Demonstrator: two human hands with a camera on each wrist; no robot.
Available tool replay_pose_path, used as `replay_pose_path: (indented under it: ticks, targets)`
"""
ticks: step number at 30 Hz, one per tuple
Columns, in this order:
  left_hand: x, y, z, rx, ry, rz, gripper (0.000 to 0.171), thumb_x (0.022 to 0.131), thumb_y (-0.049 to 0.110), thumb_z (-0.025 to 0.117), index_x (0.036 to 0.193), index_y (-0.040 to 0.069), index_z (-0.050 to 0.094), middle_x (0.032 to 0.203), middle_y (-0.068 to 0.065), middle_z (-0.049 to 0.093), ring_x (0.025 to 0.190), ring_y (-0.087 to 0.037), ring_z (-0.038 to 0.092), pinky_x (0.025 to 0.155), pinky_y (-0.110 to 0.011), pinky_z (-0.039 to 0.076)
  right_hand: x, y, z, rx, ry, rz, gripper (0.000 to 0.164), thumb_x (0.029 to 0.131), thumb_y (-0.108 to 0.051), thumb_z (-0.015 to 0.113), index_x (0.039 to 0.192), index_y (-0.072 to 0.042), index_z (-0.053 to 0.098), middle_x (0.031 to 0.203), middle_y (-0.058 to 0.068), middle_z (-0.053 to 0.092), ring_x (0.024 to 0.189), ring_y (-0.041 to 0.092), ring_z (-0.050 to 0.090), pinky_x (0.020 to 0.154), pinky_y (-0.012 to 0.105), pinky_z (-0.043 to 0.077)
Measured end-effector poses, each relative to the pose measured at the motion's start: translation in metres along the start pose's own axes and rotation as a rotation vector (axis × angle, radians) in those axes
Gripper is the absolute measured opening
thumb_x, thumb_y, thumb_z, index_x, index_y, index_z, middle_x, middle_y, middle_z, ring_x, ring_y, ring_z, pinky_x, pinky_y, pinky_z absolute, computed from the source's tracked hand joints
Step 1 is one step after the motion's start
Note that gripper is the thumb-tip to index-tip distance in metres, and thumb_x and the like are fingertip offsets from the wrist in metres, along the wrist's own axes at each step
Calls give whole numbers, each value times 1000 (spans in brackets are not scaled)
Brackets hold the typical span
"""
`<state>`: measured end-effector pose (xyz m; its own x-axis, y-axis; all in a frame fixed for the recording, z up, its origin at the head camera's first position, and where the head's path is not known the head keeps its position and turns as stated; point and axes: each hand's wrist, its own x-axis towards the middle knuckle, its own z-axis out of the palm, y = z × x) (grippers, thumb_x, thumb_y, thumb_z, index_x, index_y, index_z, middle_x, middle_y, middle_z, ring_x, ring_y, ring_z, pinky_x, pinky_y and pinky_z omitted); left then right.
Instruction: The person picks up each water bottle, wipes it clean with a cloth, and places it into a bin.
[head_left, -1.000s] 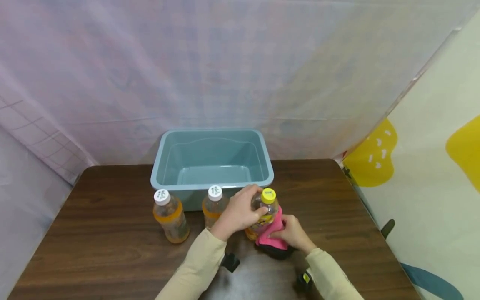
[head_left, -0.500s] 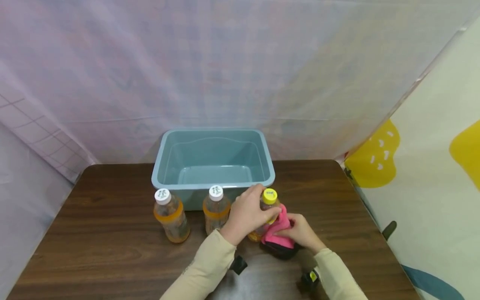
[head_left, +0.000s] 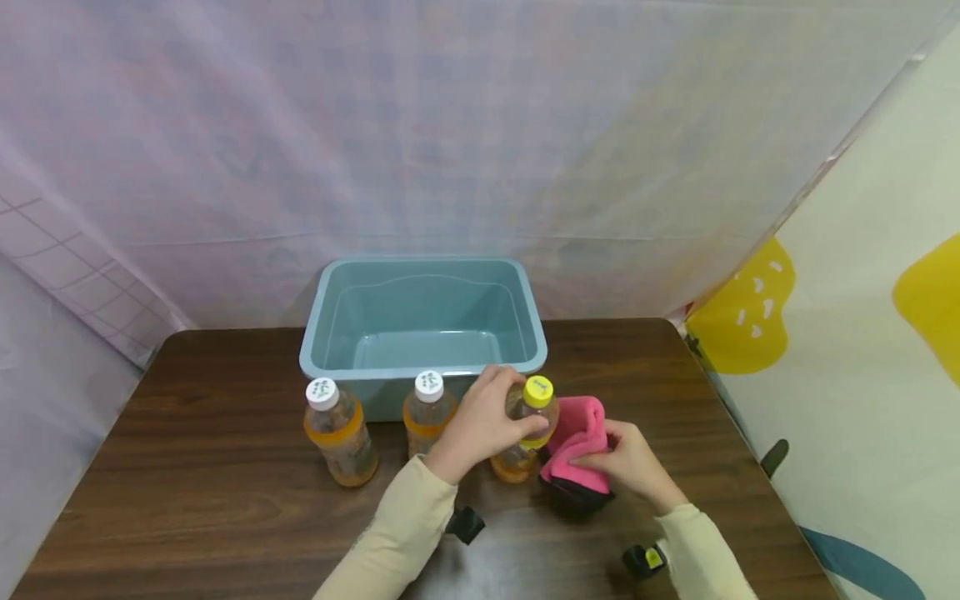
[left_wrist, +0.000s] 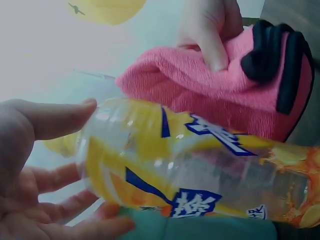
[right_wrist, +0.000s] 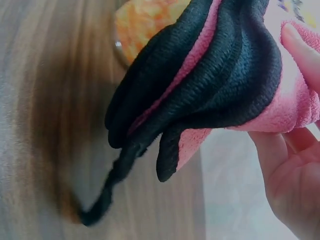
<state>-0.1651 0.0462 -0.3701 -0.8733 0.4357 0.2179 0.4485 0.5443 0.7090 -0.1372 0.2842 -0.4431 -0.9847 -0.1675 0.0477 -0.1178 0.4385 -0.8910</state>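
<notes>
My left hand [head_left: 483, 421] grips a clear plastic bottle [head_left: 516, 461] with a yellow cap around its upper part. The bottle stands upright on the table; its yellow label with blue patches shows in the left wrist view. Between my right thumb and fingers is a folded pink cloth [head_left: 576, 437] with black edging. My right hand [head_left: 637, 468] holds it just right of the bottle. Whether cloth and bottle touch is unclear. In the right wrist view, the black edging [right_wrist: 200, 85] hangs down with a loose end over the table.
Two white-capped bottles stand to the left, one at the far left [head_left: 341, 442] and one near my left wrist [head_left: 429, 417], partly hidden by it. Behind them a blue-grey plastic tub [head_left: 427, 373] sits on the brown wooden table [head_left: 187, 467]. Hanging sheets surround the table.
My right hand has moved right, carrying the pink cloth from against the bottle's side to beside it. The cloth looks more spread. My left hand stays around the bottle, nearly in place.
</notes>
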Motion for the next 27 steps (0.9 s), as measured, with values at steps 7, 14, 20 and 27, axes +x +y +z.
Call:
replay_pose_path:
  ticks: [7,14,20,27]
  targets:
    - [0,0,-7,40,-63,39,49,79,24,70,121,5,54,113,-6,54,105,-20,51,92,-33,42,-4,-12,-10,-52,21,-40,33,69,-11,78,97,-2,65,90,10,67,75,10,61,65,26,52]
    - [1,-2,-10,9,-98,36,43,81,15,66,119,3,50,117,-9,56,110,-22,52,95,-35,40,-4,-28,-14,-57,22,-40,30,71,-12,77,96,-2,64,90,12,66,74,11,60,63,28,52]
    - [1,-4,-11,-31,-99,48,43,81,15,64,120,2,52,118,-10,56,112,-24,52,95,-36,40,-3,-48,-17,-78,41,-78,32,73,-12,75,101,-2,63,93,13,65,75,12,60,64,27,52]
    - [2,-6,-8,-44,-83,47,45,80,23,68,118,4,54,116,-8,58,109,-22,53,94,-35,42,5,-68,-14,-92,35,-115,35,74,-16,76,105,-6,62,96,10,65,78,15,60,66,28,52]
